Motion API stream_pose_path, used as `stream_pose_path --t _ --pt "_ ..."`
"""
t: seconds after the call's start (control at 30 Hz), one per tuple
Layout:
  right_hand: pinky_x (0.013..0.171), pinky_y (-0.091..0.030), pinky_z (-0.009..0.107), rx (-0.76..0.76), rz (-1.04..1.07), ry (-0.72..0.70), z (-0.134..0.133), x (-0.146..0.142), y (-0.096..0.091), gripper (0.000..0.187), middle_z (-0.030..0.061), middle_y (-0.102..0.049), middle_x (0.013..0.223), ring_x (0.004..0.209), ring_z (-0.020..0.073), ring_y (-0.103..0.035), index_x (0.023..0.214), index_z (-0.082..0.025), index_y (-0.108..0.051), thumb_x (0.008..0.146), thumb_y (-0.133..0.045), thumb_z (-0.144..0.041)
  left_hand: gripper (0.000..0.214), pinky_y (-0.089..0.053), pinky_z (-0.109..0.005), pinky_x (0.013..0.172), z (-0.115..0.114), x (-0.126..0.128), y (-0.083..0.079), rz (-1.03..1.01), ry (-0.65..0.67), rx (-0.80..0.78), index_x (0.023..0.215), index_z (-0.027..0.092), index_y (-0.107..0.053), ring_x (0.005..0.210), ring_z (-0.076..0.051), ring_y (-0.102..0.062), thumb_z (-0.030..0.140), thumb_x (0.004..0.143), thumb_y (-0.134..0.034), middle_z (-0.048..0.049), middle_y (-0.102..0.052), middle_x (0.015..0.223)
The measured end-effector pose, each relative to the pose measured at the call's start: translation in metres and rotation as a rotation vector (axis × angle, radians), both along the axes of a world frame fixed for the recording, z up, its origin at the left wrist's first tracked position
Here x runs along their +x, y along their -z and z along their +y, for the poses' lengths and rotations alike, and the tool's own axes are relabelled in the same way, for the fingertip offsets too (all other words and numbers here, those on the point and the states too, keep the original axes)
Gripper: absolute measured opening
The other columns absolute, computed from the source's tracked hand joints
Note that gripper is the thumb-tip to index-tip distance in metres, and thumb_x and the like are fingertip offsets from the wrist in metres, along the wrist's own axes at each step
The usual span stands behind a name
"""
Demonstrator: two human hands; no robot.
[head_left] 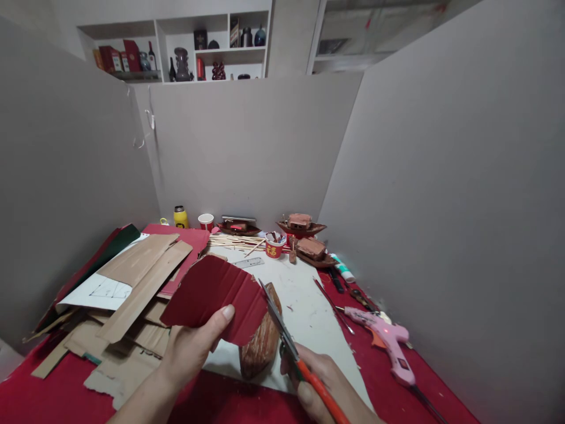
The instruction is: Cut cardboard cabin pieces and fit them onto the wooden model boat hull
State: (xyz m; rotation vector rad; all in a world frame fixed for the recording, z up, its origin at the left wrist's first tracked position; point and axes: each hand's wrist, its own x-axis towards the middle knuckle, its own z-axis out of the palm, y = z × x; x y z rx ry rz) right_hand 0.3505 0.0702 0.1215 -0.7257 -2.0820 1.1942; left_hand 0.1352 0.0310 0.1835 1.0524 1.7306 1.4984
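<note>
Clock centred on the near hull, twelve pointing away from the wearer. Desk under red cloth; off-white sheet across its middle; heap of tan corrugated cardboard at nine to ten. Pink plastic glue gun at three. Dark red, ridged, angular card at ten to eleven, in front of part of the brown, plank-textured boat hull at centre. Left grip clamped on the card, thumb on top. Right grip closed round the orange-and-green handles of metal-bladed scissors; blades at the card's right edge, cannot tell whether they bite. Progress, my judgement: partway. Done: two brown model boats at one, the farther and the nearer, carry reddish-brown roofs; card edges look cut to angles. Left: hull shows no roof, card joined to nothing visible. Counts: boats four, with the hull and a dark brown one at twelve, upper part unclear; card in hand, one; glue gun, one; scissors, one pair; paper cups two, white-and-red at eleven, red with gold lettering at twelve; cardboard overlaps, no sure count.
</note>
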Motion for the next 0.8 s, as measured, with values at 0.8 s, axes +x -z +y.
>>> stream_pose_path --t 0.8 --pt "0.053 -0.029 0.027 0.043 -0.024 0.066 -0.003 -0.003 0.002 0.049 -0.0038 -0.038 0.063 0.056 0.0132 -0.032 0.081 -0.020 -0.051 0.089 -0.038 -0.066 0.034 -0.051 -0.039 0.098 0.006 -0.001 0.006 -0.127 0.027 0.001 0.083 0.018 -0.077 0.108 -0.032 -0.066 0.042 0.061 -0.081 -0.0089 -0.078 0.099"
